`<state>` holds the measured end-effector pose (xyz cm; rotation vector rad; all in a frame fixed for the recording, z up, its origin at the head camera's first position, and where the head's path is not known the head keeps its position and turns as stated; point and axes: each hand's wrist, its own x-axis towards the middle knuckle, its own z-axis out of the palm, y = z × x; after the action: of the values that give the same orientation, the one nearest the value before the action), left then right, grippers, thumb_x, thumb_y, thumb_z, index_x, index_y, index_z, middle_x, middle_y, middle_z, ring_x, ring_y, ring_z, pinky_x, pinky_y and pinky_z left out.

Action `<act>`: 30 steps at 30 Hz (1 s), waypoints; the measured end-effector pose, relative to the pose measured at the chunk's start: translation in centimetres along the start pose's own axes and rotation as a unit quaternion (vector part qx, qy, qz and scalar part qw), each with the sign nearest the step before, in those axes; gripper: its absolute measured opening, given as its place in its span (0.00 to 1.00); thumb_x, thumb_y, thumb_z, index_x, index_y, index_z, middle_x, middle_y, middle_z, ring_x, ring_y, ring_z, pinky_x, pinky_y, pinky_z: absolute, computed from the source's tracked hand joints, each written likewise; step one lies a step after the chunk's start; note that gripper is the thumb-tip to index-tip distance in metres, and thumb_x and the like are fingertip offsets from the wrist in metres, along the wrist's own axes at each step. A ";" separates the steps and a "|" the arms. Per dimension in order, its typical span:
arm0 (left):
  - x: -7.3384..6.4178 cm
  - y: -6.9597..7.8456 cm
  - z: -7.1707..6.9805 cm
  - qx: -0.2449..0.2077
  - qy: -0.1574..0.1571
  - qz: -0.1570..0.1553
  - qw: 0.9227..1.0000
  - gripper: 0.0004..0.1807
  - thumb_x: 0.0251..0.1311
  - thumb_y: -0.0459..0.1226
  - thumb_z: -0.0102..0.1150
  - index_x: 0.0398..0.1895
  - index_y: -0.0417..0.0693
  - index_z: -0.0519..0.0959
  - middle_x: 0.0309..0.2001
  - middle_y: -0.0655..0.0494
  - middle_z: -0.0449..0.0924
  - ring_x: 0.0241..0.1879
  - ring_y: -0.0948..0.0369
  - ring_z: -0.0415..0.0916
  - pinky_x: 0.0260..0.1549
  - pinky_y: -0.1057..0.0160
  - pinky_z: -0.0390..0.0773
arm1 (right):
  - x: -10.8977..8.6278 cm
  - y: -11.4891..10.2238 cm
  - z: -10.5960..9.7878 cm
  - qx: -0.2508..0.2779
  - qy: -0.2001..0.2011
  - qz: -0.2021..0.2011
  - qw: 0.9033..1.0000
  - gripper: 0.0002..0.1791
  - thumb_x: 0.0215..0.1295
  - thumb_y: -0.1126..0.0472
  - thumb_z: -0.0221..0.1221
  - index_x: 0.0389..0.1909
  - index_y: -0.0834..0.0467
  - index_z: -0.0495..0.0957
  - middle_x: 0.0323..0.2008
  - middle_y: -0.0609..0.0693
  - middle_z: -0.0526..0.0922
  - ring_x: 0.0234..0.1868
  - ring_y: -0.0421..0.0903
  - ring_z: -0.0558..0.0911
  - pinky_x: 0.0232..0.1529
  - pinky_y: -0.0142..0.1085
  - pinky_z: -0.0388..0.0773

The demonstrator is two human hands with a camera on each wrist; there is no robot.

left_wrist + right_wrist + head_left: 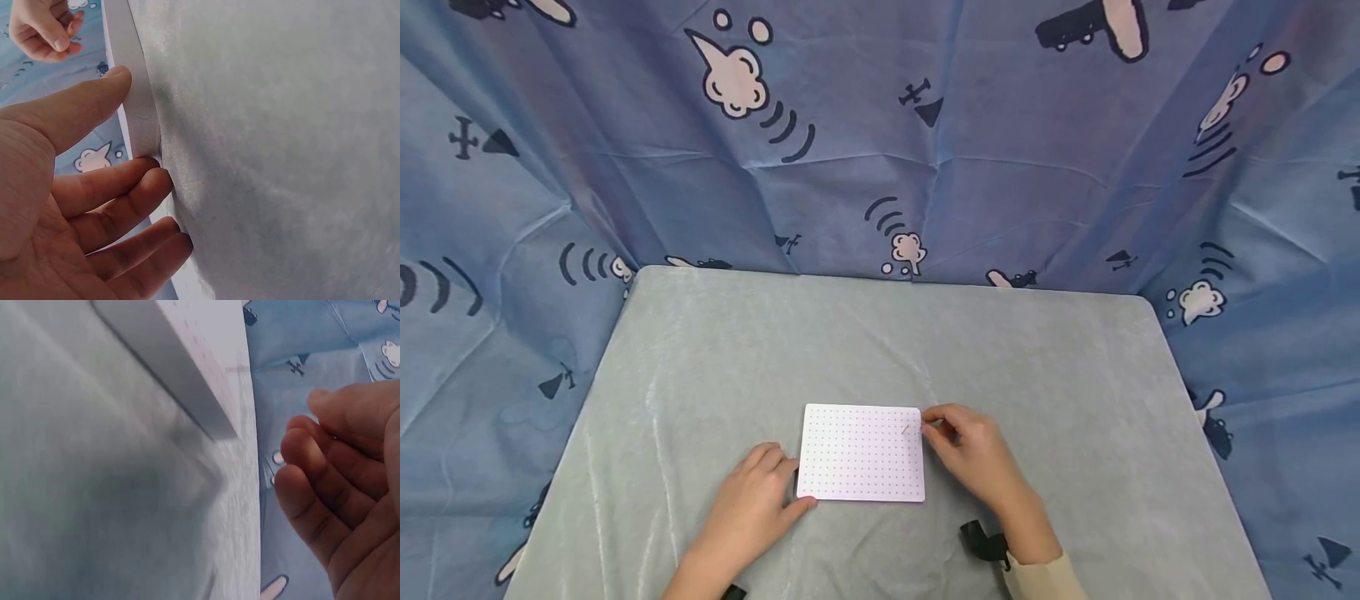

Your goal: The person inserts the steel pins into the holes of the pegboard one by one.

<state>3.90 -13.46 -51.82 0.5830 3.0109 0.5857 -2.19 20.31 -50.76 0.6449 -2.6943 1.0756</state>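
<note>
White dotted board (853, 457), small mark (906, 430) near right hand (972, 450) unclear

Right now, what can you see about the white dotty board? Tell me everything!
The board is a white rectangle with rounded corners and plain, thick sides. Rows of tiny dark dots, maybe holes, cover its top, with a thin little mark near the far right corner. It looks like smooth plastic. It lies flat on the pale grey-green table cover. The left hand touches its near left corner. The right hand is by its far right corner; I can't tell if it touches.
</note>
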 end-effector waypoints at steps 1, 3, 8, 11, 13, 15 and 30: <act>0.0 0.0 0.0 0.001 0.000 0.001 1.000 0.30 0.50 0.51 0.88 0.49 0.41 0.89 0.45 0.50 0.85 0.59 0.48 0.79 0.62 0.50 0.84 | -0.1 0.2 -0.3 -0.005 0.003 0.009 1.000 0.12 0.62 0.73 0.77 0.43 0.61 0.88 0.34 0.44 0.86 0.31 0.35 0.78 0.29 0.31 0.82; 0.0 0.0 0.0 0.003 0.001 0.002 1.000 0.30 0.50 0.51 0.88 0.49 0.41 0.89 0.45 0.50 0.85 0.59 0.48 0.79 0.62 0.50 0.84 | -0.3 0.5 -0.9 -0.016 0.006 0.034 0.999 0.11 0.62 0.72 0.77 0.44 0.61 0.88 0.34 0.44 0.86 0.31 0.35 0.79 0.29 0.32 0.82; 0.1 0.1 -0.3 0.002 0.006 0.005 1.000 0.30 0.50 0.50 0.89 0.48 0.39 0.89 0.44 0.49 0.85 0.58 0.47 0.79 0.62 0.50 0.84 | -1.0 1.4 -2.4 -0.053 -0.007 0.115 0.992 0.11 0.66 0.70 0.75 0.47 0.61 0.88 0.34 0.45 0.84 0.32 0.38 0.79 0.32 0.37 0.82; 0.1 0.1 -0.3 0.001 0.007 0.006 1.000 0.30 0.50 0.49 0.89 0.48 0.39 0.89 0.44 0.49 0.84 0.57 0.47 0.79 0.61 0.50 0.84 | -1.3 1.9 -3.2 -0.080 -0.029 0.154 0.984 0.09 0.68 0.69 0.74 0.46 0.60 0.88 0.34 0.46 0.83 0.32 0.40 0.78 0.32 0.40 0.81; 0.1 0.1 -0.3 0.002 0.007 0.006 1.000 0.29 0.50 0.50 0.89 0.48 0.39 0.89 0.43 0.49 0.84 0.57 0.48 0.79 0.61 0.50 0.84 | -1.6 2.3 -3.6 -0.100 -0.046 0.175 0.978 0.07 0.69 0.67 0.74 0.45 0.59 0.88 0.34 0.46 0.83 0.31 0.41 0.78 0.32 0.41 0.80; 0.1 0.1 -0.2 0.003 0.009 0.006 1.000 0.29 0.50 0.49 0.89 0.48 0.39 0.89 0.43 0.50 0.84 0.57 0.48 0.79 0.61 0.50 0.84 | -2.0 2.6 -3.9 -0.116 -0.061 0.191 0.973 0.07 0.69 0.67 0.74 0.44 0.59 0.88 0.34 0.46 0.83 0.32 0.42 0.78 0.33 0.42 0.81; -0.1 0.1 0.1 0.007 0.021 0.014 1.000 0.30 0.48 0.50 0.89 0.48 0.41 0.89 0.42 0.51 0.83 0.57 0.47 0.80 0.61 0.50 0.84 | -2.9 3.6 -4.0 -0.162 -0.086 0.221 0.958 0.03 0.70 0.66 0.72 0.42 0.61 0.89 0.35 0.52 0.88 0.33 0.47 0.84 0.32 0.47 0.85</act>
<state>4.06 -13.38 -51.88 0.6227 3.0528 0.5857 -1.21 26.37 -50.99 0.0816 -3.1583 0.6426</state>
